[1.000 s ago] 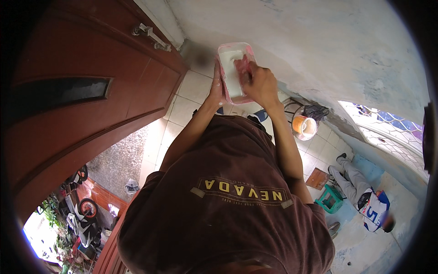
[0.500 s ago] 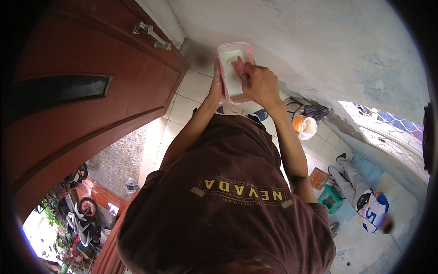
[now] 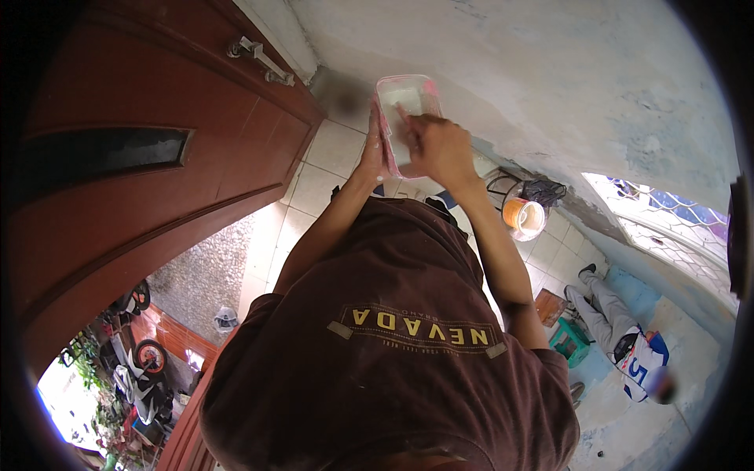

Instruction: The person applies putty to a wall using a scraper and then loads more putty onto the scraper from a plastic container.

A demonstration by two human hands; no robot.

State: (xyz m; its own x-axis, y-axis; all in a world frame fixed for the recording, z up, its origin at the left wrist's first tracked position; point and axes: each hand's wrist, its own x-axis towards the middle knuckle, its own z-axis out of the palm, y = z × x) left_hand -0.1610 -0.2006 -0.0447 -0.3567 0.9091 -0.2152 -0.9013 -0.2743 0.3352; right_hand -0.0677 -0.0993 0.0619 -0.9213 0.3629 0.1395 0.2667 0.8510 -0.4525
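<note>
A rectangular tub (image 3: 431, 91), pink and white with smeared sides, is held up in front of me near the wall. Pale, wet-looking white paste or paint (image 3: 407, 97) lies inside it. My left hand (image 3: 375, 149) grips the tub along its left side, white specks on the skin. Over the tub's right half is my right hand (image 3: 442, 149), its fingers curled and closed. A small reddish piece, perhaps the end of a tool, shows beyond the fingers against the white material. My hand hides the rest of it.
A brown door (image 3: 228, 118) with a metal handle (image 3: 263, 63) stands to the left. The patchy pale wall (image 3: 510, 71) rises ahead. On the tiled floor (image 3: 322, 169) are an orange-and-white bucket (image 3: 522, 218) and a green plastic stool (image 3: 569, 343). Another person (image 3: 628, 345) is at the right.
My right hand has shifted slightly left and down over the tub. Less of the reddish piece shows than before. My left hand and the tub have hardly moved.
</note>
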